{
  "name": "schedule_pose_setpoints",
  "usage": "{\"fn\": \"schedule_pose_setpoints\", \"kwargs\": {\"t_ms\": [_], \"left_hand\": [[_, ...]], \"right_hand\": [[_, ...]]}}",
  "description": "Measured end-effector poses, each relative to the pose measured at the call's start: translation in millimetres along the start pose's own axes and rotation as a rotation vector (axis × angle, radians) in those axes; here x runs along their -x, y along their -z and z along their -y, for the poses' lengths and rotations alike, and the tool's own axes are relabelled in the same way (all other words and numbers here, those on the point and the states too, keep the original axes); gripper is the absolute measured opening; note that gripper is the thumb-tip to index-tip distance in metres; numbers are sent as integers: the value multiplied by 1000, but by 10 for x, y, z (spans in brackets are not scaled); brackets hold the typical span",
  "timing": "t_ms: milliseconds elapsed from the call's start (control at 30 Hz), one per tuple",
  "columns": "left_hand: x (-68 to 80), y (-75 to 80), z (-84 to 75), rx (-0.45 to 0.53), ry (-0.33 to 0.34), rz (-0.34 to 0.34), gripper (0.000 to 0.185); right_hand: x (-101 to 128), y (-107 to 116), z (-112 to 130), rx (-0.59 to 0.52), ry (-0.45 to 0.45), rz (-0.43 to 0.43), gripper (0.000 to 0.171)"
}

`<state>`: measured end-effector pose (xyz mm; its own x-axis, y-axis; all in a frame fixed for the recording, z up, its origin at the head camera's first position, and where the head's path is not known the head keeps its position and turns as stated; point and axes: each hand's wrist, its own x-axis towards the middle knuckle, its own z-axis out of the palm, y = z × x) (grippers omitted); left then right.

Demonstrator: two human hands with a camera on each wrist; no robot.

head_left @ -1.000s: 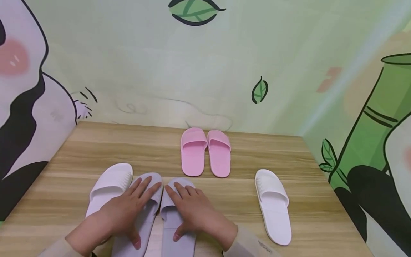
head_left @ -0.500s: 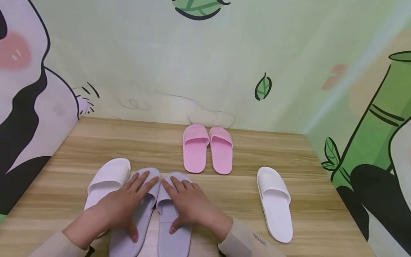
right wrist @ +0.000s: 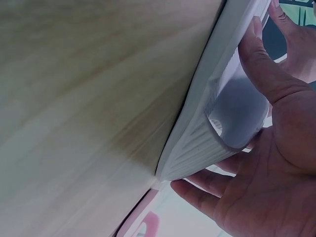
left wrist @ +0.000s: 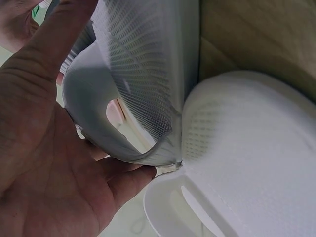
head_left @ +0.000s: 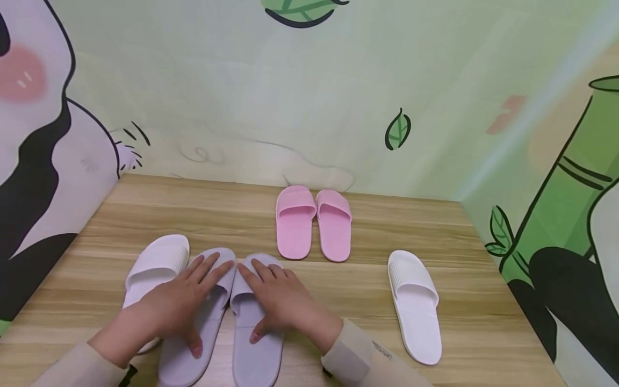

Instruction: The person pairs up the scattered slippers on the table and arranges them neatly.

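Note:
A pair of grey-lilac slippers lies side by side on the wooden surface in the head view, toes touching and pointed at the wall. My left hand (head_left: 176,306) spreads over the left grey slipper (head_left: 193,349), fingers on its strap and thumb on the footbed. Across the right grey slipper (head_left: 256,352) lies my right hand (head_left: 280,301) in the same way, as the right wrist view confirms with fingers along the ribbed strap (right wrist: 197,158). A white slipper (head_left: 162,263) sits against the left grey one, partly hidden by my left hand and forearm.
Two pink slippers (head_left: 296,231) stand at the back by the wall (head_left: 319,97). Farther right lies a second white slipper (head_left: 418,317), tilted slightly. Walls with panda, bamboo and leaf drawings border the wooden surface (head_left: 348,333) at the back and sides.
Both hands and the two grey slippers have slid left along the wood, and the left white slipper has shifted left with them. The head view has moved slightly.

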<state>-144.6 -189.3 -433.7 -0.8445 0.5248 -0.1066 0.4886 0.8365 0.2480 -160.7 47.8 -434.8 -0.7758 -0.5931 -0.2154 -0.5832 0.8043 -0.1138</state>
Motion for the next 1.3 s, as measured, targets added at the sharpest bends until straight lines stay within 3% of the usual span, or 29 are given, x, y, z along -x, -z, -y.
{"fn": "schedule_pose_setpoints", "kwargs": {"t_ms": [300,400,600,700,800,900,1000,1167,1300], "left_hand": [[-36,25,113,-17,1,17,161],[-131,62,123,-24,-10,13,161],[-137,35,120,-33,-10,-36,164],[-76,-28,117,-76,-18,-92,165],[-40,-80,88,-165,-50,-159,163],[79,-132,58,-271,-74,-211,157],[152,-144,14,-334,-94,-245,146],[200,-115,-52,-299,-91,-233,130],[257,-78,-71,-176,-56,-120,129]], "right_hand": [[-120,20,8,-3,-5,7,136],[-154,60,-50,-4,-24,4,137],[-194,46,-45,9,-47,-8,141],[-163,5,26,81,-50,-73,142],[-85,-30,108,212,-39,-194,138],[-6,-90,264,317,-21,-301,122],[62,-117,350,357,-30,-346,106],[144,-91,357,342,-32,-271,99],[215,-61,341,236,2,-122,123]]}}
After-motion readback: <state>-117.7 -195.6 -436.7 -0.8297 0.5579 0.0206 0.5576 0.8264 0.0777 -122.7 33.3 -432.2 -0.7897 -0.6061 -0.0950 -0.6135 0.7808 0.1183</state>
